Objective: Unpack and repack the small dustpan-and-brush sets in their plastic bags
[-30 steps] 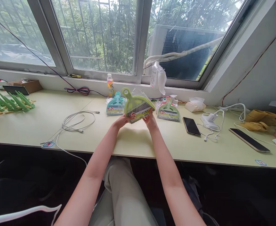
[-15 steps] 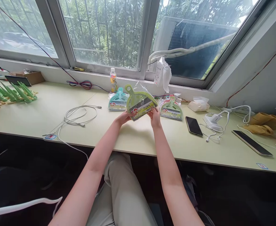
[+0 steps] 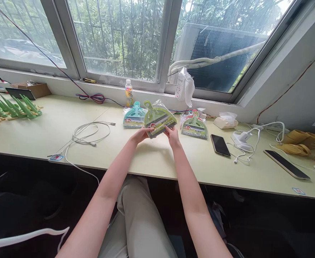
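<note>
Between my two hands is a green dustpan and brush set in clear plastic wrap, held a little above the table and tilted, its handle loop at the upper left. My left hand grips its lower left corner, and my right hand pinches the lower right edge. Behind it to the left lies a teal dustpan set, partly covered by the green one. To the right, another wrapped green dustpan set rests on the table, with a red one showing behind it.
On the table lie a coiled white cable, a phone, a charger, a tablet-like device and a tissue pack. A drink bottle stands by the window. Green spiky plastic pieces and another person's hand are at left.
The held dustpan set has tipped back and come slightly lower, looking flatter than before. My right hand has shifted a little left and down with it.
</note>
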Demonstrator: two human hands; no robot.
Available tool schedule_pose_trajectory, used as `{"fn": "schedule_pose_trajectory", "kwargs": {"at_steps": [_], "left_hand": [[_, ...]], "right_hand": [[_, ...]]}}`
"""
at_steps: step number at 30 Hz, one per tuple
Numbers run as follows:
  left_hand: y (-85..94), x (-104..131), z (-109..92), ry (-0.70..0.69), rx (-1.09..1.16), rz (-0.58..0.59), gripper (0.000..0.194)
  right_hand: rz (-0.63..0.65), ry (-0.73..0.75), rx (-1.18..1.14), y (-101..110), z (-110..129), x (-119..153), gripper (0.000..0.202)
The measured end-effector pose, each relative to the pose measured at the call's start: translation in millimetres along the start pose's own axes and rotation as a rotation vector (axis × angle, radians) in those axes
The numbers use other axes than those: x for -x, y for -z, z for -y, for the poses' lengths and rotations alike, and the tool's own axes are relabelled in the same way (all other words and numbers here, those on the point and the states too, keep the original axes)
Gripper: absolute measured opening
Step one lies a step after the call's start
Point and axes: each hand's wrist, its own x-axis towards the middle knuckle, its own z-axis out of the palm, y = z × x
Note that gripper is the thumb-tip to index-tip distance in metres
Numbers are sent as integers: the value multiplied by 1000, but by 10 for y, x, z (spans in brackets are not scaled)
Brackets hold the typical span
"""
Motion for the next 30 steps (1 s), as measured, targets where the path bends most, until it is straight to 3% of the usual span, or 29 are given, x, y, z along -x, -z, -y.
{"fn": "schedule_pose_trajectory", "kwargs": {"at_steps": [6, 8, 11, 16, 18, 21, 23, 25, 28, 30], "left_hand": [[-129, 51, 10, 138, -46, 290, 58], [-160, 38, 28, 169, -44, 322, 58], [-159, -6, 49, 79, -34, 228, 58], [-62, -105, 98, -93, -73, -105, 59], [2, -129, 87, -88, -51, -171, 61], [117, -136, 11, -48, 32, -235, 59], [190, -129, -49, -19, 83, -314, 54], [248, -121, -89, 3, 117, -388, 51], [312, -111, -106, 40, 128, -370, 42], [349, -104, -104, 72, 121, -327, 34]], "right_hand": [[-110, 83, -77, -24, -15, 41, 26], [-159, 65, -109, -38, -11, 53, 24], [-226, 13, -156, -66, -24, 49, 23], [-238, -19, -108, -66, -16, 18, 20], [-136, -83, 37, -44, 27, 21, 16], [-21, -125, 436, -13, 97, 59, 23], [-114, 18, 716, -5, 120, 100, 18], [-212, 258, 902, 0, 119, 138, 18], [-182, 505, 1035, 17, 92, 161, 44], [-163, 546, 1069, 44, 69, 143, 36]]}}
